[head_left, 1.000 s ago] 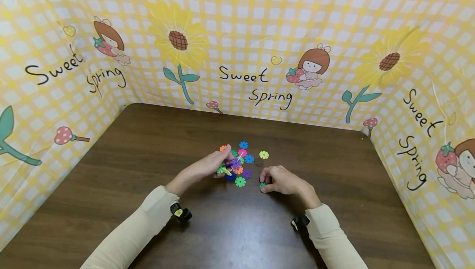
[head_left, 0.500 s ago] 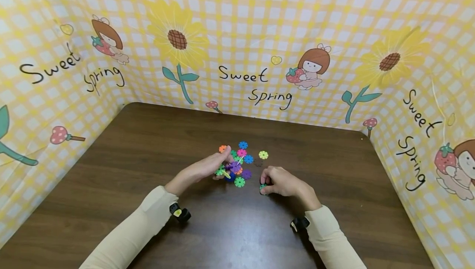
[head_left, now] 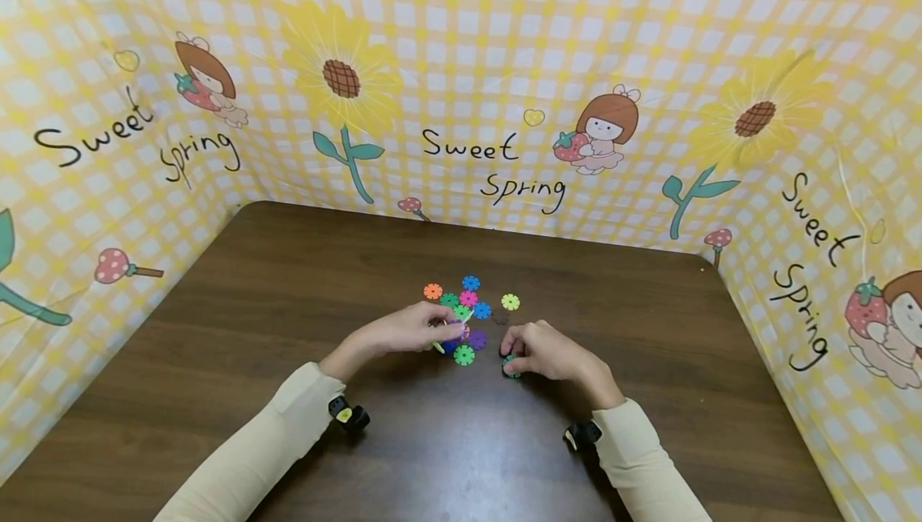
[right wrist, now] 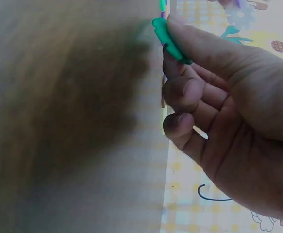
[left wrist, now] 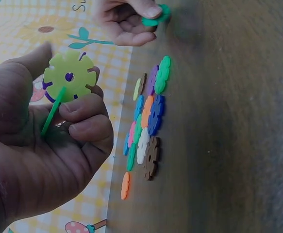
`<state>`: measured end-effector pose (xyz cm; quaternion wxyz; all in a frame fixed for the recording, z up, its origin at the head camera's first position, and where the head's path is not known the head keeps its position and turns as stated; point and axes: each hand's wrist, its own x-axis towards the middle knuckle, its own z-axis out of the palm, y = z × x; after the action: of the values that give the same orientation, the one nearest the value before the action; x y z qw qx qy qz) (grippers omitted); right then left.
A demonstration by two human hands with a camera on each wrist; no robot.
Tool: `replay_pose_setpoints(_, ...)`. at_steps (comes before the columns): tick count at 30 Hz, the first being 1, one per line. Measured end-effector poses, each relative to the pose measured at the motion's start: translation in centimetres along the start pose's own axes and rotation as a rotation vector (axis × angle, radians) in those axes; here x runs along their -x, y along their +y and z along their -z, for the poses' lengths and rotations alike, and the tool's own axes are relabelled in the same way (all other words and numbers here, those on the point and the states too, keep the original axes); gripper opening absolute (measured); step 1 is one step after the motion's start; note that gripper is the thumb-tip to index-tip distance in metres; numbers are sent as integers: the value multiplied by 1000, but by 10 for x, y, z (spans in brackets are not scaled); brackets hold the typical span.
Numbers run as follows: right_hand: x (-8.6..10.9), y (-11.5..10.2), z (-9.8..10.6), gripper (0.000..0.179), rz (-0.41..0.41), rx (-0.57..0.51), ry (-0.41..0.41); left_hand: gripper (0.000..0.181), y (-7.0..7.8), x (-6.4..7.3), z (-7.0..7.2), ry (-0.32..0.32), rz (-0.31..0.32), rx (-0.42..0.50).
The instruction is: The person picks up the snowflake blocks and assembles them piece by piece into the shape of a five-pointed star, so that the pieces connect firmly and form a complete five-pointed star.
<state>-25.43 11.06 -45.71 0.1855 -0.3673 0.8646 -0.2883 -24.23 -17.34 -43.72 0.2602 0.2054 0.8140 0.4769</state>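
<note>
Holding a small group of joined discs [left wrist: 74, 91], the left hand [head_left: 406, 327] has its fingers curled close around them, above the loose pieces. In the left wrist view this group shows a yellow disc [left wrist: 79, 77] with its face to the camera, a light green disc [left wrist: 53, 112] seen by its edge and meeting the yellow disc, and parts of a violet disc [left wrist: 47, 85] behind.

The right hand [head_left: 545, 348] keeps a narrow grip — thumb against fingers — and pinches 1 deep green disc [right wrist: 165, 39] low near the table [head_left: 288, 290]; whether this disc touches the wood, I cannot tell. The 2 hands are apart from each other.

Beyond and between them lie the loose discs: an orange disc [head_left: 432, 291] at the left edge, a blue disc [head_left: 471, 283] farthest from the person, and a pink disc [head_left: 468, 298] just in front of it. A pale yellow disc [head_left: 510, 302] lies to the right, near a brown disc [head_left: 500, 317] (its colour almost melts into the wood). A purple disc [head_left: 477, 339] and a bright green disc [head_left: 464, 355] are on the near side. The left wrist view shows also a white disc [left wrist: 142, 145] lying flat.

A yellow checked cloth [head_left: 461, 50] with printed sunflowers stands around the table.
</note>
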Motion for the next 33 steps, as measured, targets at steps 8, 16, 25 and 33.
replay_pose_setpoints(8,-1,-9,8,11,75,-34,57,25,2,1,-1,9,-51,-18)
replay_pose_setpoints(16,-2,-14,13,17,108,-61,114,26,0,1,0,-3,-56,8)
replay_pose_setpoints(25,-5,-18,15,10,141,-68,195,31,1,1,1,-11,-110,-34)
replay_pose_setpoints(33,-8,-19,14,9,178,-64,226,36,2,2,1,-12,-117,-72)
